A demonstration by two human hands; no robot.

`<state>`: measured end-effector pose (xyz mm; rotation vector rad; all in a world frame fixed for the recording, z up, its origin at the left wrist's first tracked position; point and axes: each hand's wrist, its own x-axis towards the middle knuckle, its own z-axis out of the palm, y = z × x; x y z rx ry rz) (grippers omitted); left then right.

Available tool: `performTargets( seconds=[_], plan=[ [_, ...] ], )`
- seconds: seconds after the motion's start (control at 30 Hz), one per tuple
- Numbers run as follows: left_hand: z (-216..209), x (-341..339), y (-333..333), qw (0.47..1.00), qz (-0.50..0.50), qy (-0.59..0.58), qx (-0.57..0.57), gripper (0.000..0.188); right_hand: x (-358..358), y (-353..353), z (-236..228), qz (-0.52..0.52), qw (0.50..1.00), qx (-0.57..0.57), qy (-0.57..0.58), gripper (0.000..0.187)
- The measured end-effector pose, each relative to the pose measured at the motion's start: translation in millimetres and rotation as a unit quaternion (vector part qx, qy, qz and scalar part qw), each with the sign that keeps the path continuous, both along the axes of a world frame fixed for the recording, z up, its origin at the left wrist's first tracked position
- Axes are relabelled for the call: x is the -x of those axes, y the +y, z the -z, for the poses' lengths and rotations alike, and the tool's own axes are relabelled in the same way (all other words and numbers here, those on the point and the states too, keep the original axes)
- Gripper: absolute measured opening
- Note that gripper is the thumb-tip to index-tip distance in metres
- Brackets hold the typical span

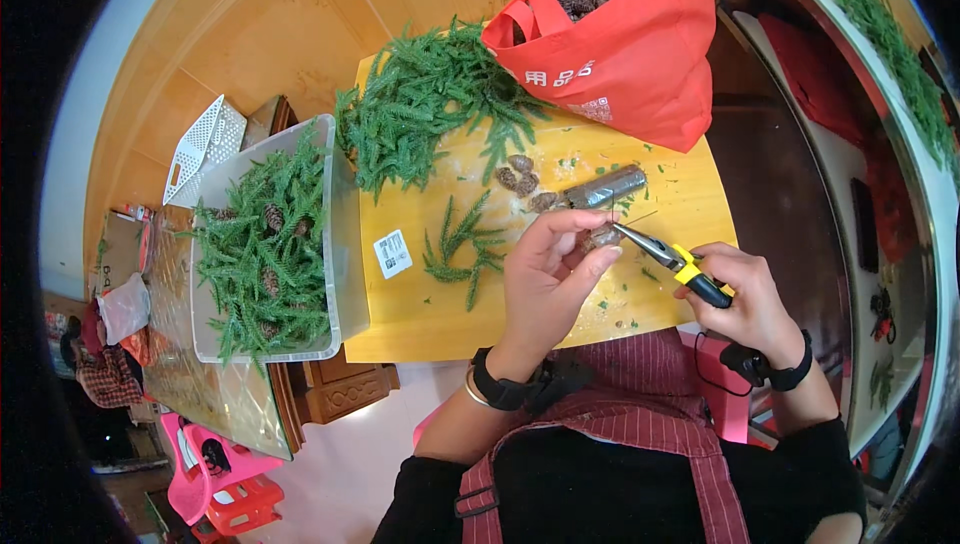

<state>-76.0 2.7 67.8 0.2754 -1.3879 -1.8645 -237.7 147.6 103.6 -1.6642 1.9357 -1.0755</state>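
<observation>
Between the thumb and fingers of my left hand [540, 279] is a small brown pinecone [600, 237], partly covered by the fingers. A thin dark wire [640, 217] sticks out from it. My right hand [745, 294] is wrapped round needle-nose pliers [650, 246] with yellow and black handles. The pliers' tips meet the wire beside the pinecone. Just beyond lies a dark bundle in clear wrap [608, 187], perhaps cut wires. Several loose pinecones [515, 181] rest left of it. A green artificial pine sprig [465, 244] lies left of my left hand.
A red bag [640, 74] full of pinecones stands at the table's far right. Artificial greenery [430, 94] is heaped at the far left. A clear bin [347, 284] with sprigs and pinecones stands left of the yellow table [390, 319]. A white label [393, 254] lies near it.
</observation>
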Motion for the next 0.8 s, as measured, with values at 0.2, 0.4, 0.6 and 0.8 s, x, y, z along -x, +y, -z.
performTargets(
  seconds=[0.2, 0.4, 0.6, 0.8],
  plan=[
    [-2.6, -2.3, 0.5, 1.0, 0.01, 0.0, -0.011, 0.028, -1.1, 0.1, -4.2, -0.003, 1.0, -0.008, 0.017, 0.006],
    [-2.7, -3.0, 0.6, 1.0, 0.01, -0.003, -0.007, 0.029, 2.8, 0.1, -2.3, -0.015, 0.999, -0.004, 0.033, 0.005],
    [-3.1, -2.8, -0.1, 1.0, 0.014, 0.003, -0.014, 0.029, 4.7, -1.6, -2.1, -0.028, 0.999, -0.001, 0.039, 0.005],
    [-2.5, -3.4, -1.4, 0.999, 0.022, 0.007, -0.027, 0.028, 4.6, -3.5, -1.7, -0.035, 0.998, 0.02, 0.057, 0.016]
  ],
)
